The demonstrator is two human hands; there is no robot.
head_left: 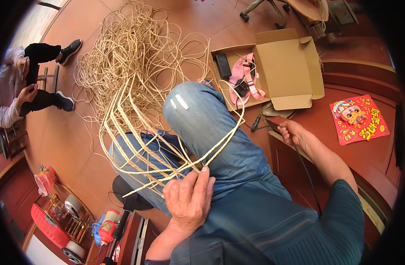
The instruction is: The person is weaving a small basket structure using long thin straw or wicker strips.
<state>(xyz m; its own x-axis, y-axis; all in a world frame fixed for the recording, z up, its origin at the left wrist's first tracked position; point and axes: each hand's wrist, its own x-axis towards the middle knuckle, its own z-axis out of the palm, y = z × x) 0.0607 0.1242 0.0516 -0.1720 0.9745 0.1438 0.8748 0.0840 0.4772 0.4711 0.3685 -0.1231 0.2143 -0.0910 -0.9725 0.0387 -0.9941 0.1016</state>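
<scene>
Lower centre: the left hand (189, 201) clenches a bundle of pale cane strands (167, 170) that fan across the blue-jeaned knees toward a loose tangled heap at upper left. Right of centre: the right hand (292, 132) grips a dark table edge (273, 123). Upper right: an open brown cardboard box (284, 73); at far right, a square red paper decoration (359, 118).

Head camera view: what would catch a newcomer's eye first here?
First the big tangle of pale cane strands sprawled over the brown floor at upper centre. Its loops run down across the person's blue-jeaned knees, where the left hand pinches a bundle of them. To the right, the right hand rests on a dark wooden edge, below an open cardboard box.
</scene>
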